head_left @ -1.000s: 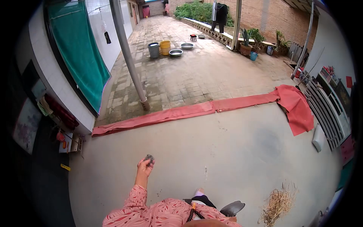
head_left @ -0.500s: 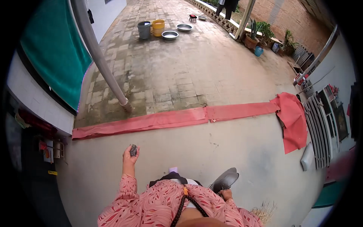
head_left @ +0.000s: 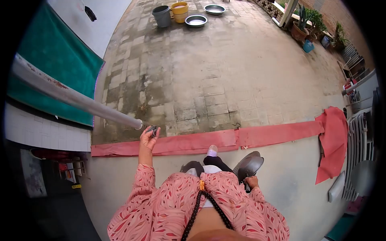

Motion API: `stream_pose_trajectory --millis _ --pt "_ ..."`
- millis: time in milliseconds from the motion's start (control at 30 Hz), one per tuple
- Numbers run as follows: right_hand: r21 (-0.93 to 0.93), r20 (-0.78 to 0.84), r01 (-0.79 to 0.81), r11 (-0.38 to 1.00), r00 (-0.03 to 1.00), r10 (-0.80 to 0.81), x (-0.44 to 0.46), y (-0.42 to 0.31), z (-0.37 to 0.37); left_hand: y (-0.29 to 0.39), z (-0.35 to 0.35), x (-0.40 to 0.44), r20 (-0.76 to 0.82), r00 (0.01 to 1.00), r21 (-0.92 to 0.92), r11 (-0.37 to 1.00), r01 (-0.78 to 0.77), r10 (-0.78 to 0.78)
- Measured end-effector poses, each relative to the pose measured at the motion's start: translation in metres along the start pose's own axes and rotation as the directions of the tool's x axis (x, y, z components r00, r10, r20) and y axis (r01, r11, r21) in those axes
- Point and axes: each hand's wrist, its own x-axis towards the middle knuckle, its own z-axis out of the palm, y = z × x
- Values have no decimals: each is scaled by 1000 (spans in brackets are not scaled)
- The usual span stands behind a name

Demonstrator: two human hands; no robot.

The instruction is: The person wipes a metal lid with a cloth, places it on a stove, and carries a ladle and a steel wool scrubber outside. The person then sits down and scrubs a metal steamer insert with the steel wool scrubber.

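Observation:
My left hand [head_left: 148, 141] is raised over the red cloth strip, its fingers closed round a small dark grey clump [head_left: 153, 129] that looks like a steel wool scrubber. Low on the right, my right hand [head_left: 252, 182] grips the handle of a dark metal pan [head_left: 250, 165]. The pan hangs beside my leg, and a second grey rounded edge shows behind it. My shoe [head_left: 212, 150] is at the near edge of the red cloth strip [head_left: 185, 143], which lies across the floor.
A metal post [head_left: 80, 98] stands close on the left, before a green curtain [head_left: 52, 68]. Ahead on the paving are a grey bucket [head_left: 162, 17], a yellow bucket [head_left: 179, 13] and metal basins [head_left: 196, 21]. Bunched red cloth [head_left: 333, 140] and a slatted rack [head_left: 358, 148] are at right.
I have stepped forward, so the cloth strip is now at my foot and the post is nearer. My left hand has risen over the strip; both hands keep their hold.

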Motion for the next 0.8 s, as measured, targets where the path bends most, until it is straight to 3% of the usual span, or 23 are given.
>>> stream_pose_trajectory --millis 33,100,133,333,433,467,500,567,600,667,733,800 --pt "-133 -3 94 987 995 -95 45 -3 2 7 12 13 -15 1000 27 999 -21 21" --pt "-45 77 270 962 961 -266 78 -47 -21 14 22 42 -43 998 48 998 -42 44" --pt "71 38 76 995 996 -78 98 -75 -32 12 30 55 -63 994 76 994 -82 87" --pt "28 -33 32 999 999 -31 183 -238 -94 2 69 198 -258 948 -178 974 142 -185" --pt "-12 -20 -44 999 999 44 246 -273 -101 -5 158 287 -357 928 -186 982 37 -103" --pt "-112 -17 89 990 996 -91 274 -280 -105 -6 198 318 -384 919 -232 973 -2 -90" --pt "-215 9 206 955 978 -209 291 -285 -112 -14 226 346 -304 950 -188 982 11 -69" --pt "70 -49 -50 996 997 54 287 -383 -141 -14 305 418 -118 993 -83 997 7 -17" --pt "-68 51 127 990 991 -123 326 -370 -144 -17 347 446 -4 998 4 998 -56 56" --pt "44 9 13 999 1000 -13 353 -419 -155 -19 465 476 0 1000 60 998 -20 20" --pt "102 -83 -142 985 985 151 377 -482 -176 -36 546 527 157 988 124 992 -16 -3" --pt "67 -42 -135 989 989 138 426 -528 -196 -42 638 548 236 968 178 983 48 -90"
